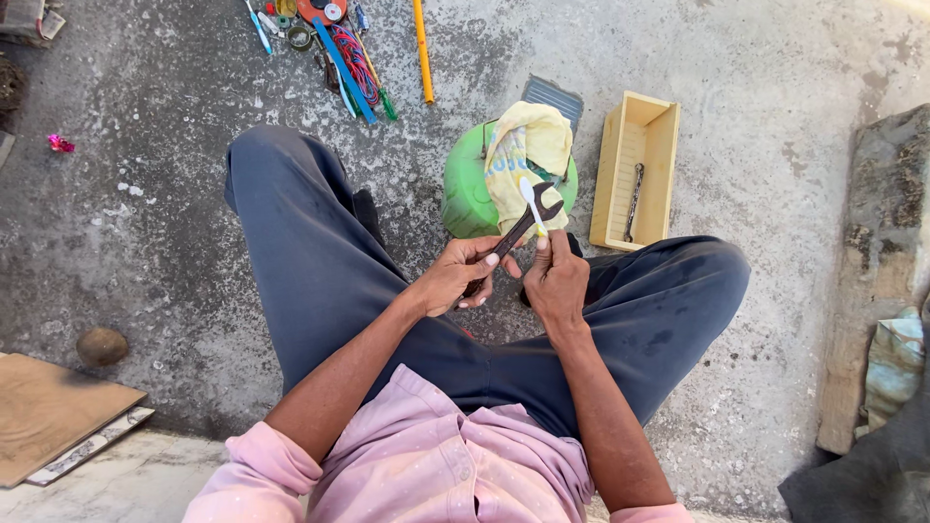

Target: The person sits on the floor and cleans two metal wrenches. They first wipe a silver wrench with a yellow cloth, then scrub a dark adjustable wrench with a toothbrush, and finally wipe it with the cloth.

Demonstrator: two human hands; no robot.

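I sit on a concrete floor with my knees apart. My left hand grips the handle of a dark open-ended wrench, its jaw pointing up and away. My right hand holds a small white toothbrush upright, its head lying against the wrench near the jaw. Both hands meet above my lap, in front of a green round container draped with a yellow cloth.
A yellow open box with a metal tool inside lies to the right. Several tools, wires and a yellow rod lie at the top. A stone and a board sit at left; a stone slab at right.
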